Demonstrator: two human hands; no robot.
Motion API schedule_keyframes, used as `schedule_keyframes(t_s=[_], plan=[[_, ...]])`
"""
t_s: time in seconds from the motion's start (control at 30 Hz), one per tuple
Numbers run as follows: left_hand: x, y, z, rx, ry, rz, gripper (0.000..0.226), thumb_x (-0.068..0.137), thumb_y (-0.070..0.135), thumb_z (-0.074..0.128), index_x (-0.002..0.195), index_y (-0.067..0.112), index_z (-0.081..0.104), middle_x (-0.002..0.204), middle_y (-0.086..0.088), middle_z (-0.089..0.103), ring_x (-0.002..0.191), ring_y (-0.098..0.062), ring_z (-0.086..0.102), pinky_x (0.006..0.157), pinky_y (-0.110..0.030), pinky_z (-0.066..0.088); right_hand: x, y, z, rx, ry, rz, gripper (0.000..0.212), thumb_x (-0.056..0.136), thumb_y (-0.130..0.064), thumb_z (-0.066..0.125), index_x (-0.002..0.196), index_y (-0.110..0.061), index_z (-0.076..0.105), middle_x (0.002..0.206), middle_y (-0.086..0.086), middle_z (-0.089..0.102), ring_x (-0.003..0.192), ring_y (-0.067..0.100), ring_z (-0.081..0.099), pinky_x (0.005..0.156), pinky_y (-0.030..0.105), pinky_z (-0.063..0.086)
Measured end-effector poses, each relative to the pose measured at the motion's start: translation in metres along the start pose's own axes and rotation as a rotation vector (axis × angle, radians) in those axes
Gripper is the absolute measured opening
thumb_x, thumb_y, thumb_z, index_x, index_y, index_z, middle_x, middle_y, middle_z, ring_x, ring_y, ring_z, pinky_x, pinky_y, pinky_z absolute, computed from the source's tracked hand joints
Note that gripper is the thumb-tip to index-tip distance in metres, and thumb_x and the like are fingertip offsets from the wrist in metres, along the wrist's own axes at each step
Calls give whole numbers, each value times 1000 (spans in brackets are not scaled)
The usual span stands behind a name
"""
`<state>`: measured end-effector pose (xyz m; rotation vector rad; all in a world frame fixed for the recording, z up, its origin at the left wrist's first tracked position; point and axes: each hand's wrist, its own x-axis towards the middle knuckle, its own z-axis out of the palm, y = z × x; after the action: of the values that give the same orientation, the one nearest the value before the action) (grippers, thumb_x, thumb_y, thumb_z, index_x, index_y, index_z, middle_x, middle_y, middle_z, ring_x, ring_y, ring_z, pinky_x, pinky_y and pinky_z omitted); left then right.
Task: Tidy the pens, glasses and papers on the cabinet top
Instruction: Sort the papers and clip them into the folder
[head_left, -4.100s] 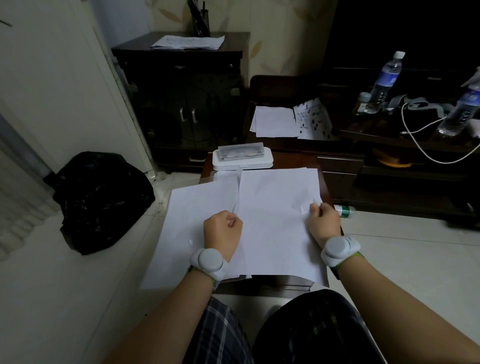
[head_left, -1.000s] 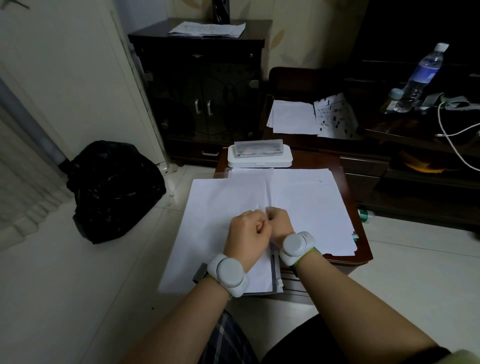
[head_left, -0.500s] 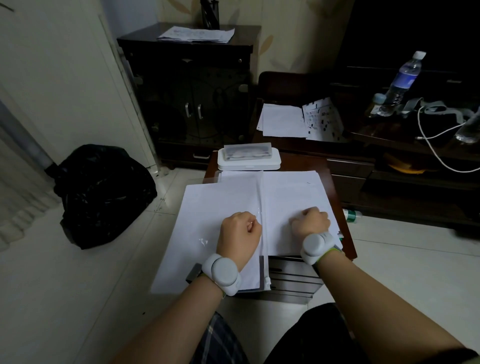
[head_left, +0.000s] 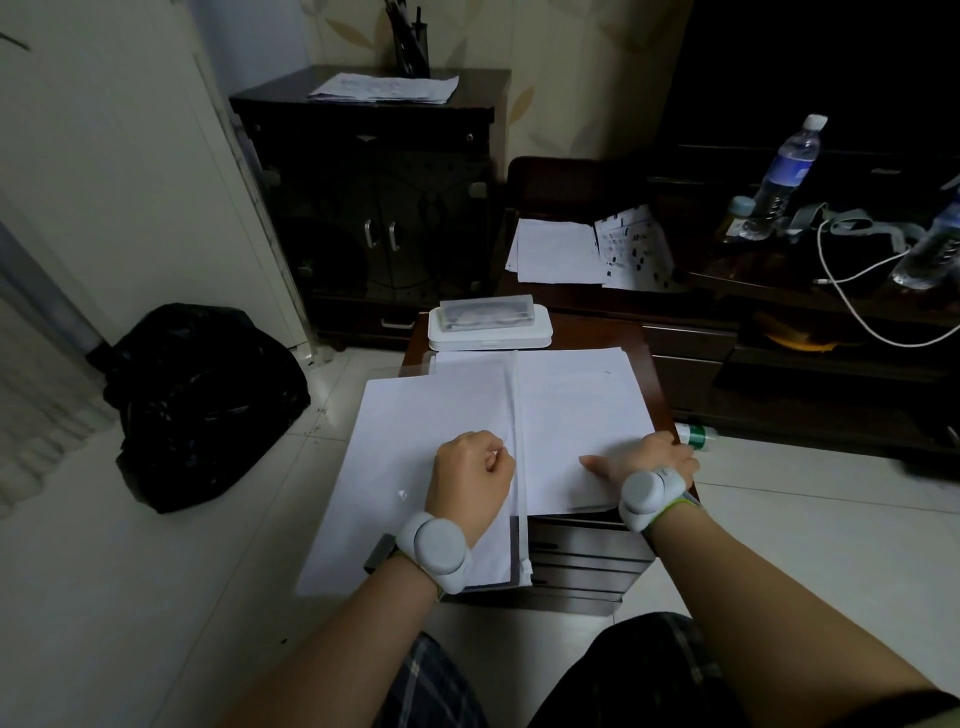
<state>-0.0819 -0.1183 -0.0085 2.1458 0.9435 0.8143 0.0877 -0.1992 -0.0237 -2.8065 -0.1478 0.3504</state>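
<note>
Right hand (head_left: 649, 462) has slid right, flattening papers (head_left: 571, 415).

Black bag (head_left: 202, 400) on floor; water bottle (head_left: 784, 176), white cable (head_left: 852, 306) right

low in the frame, the left hand (head_left: 471, 475) is curled in a fist on the papers (head_left: 576, 415) at a clear zip folder's edge (head_left: 521, 499); the right hand (head_left: 652, 460) lies flat on the sheets, thumb out. above them sits a glasses case (head_left: 487, 317) on a white box (head_left: 488, 339). upper centre, a dark cabinet (head_left: 374, 208) holds more sheets (and a pen cup (head_left: 410, 47)). a black bag (head_left: 202, 400) sits left.
</note>
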Motion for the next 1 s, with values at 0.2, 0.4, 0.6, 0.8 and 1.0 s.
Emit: schedule_keyframes(t_s=[0.2, 0.4, 0.6, 0.8, 1.0], plan=[[-1, -2, 1, 7, -5, -17, 15, 83, 3, 58, 70, -4, 63, 60, -8, 53, 60, -24, 53, 66, -35, 48, 2, -2, -3, -10, -18, 13, 101, 53, -62, 80, 122, 1, 39, 129, 20, 45, 121, 32, 43, 99, 35, 37], [-2, -3, 3, 13, -5, -14, 13, 83, 2, 58, 73, -5, 65, 65, -15, 59, 63, -27, 56, 66, -35, 48, 5, 1, -5, -16, -43, -13, 106, 51, -64, 79, 123, 1, 38, 125, 19, 49, 116, 32, 49, 94, 36, 43], [-1, -4, 4, 23, -37, -26, 14, 84, 3, 57, 75, -4, 65, 61, -7, 54, 60, -20, 52, 65, -33, 48, 4, 5, -9, -14, -4, -26, 100, 55, -59, 81, 125, -1, 38, 128, 17, 48, 120, 32, 47, 101, 39, 39], [0, -3, 6, 17, -55, -53, 12, 84, 3, 57, 79, -1, 68, 60, 1, 51, 63, -18, 53, 65, -26, 46, 0, 7, -8, -56, 15, -119, 83, 62, -55, 79, 121, -6, 47, 129, 15, 48, 120, 32, 45, 99, 39, 39], [0, 0, 5, 16, -56, -64, 14, 84, 4, 56, 82, -2, 68, 63, -3, 55, 66, -20, 56, 66, -24, 45, -11, 11, -9, -108, 94, -244, 68, 69, -47, 77, 117, -7, 50, 124, 15, 48, 118, 33, 45, 96, 39, 38]])
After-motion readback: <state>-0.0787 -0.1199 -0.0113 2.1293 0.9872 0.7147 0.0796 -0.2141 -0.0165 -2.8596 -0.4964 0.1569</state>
